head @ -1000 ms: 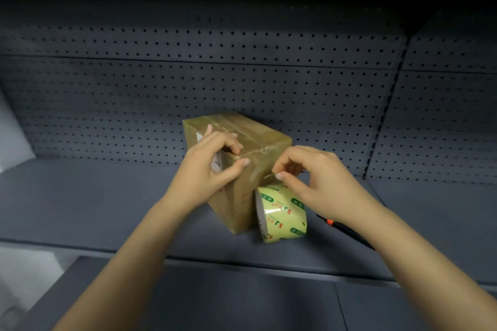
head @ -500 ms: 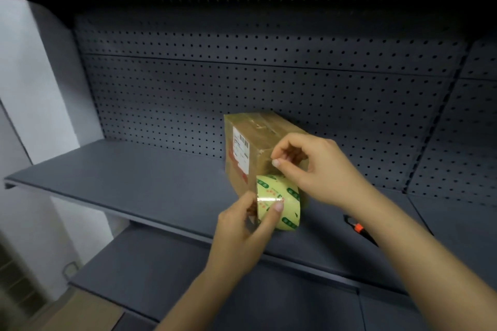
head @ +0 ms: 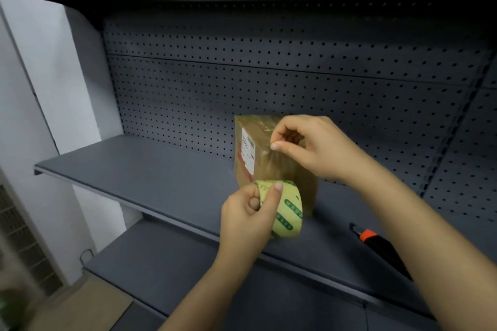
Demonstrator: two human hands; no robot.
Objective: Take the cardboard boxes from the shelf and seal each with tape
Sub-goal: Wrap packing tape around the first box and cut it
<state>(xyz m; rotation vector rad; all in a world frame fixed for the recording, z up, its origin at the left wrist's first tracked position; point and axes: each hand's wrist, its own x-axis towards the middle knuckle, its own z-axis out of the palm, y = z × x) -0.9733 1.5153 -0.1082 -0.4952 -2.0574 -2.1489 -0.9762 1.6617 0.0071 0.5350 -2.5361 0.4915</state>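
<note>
Cardboard box (head: 271,153) stands on the shelf (head: 161,177), sealing under way, strip uncut. Right hand (head: 314,148) pinches the clear tape's free end at its top edge; left hand (head: 247,215) grips the tape roll (head: 287,209). Utility knife (head: 376,244) lies nearby.

One view only, worn on the person's head; it faces forward and down onto the grey shelf (head: 139,169), close up to its front edge; the holed back wall (head: 242,83) fills the upper half; a lower shelf (head: 166,271) shows beneath; the wide lens bows straight edges.
</note>
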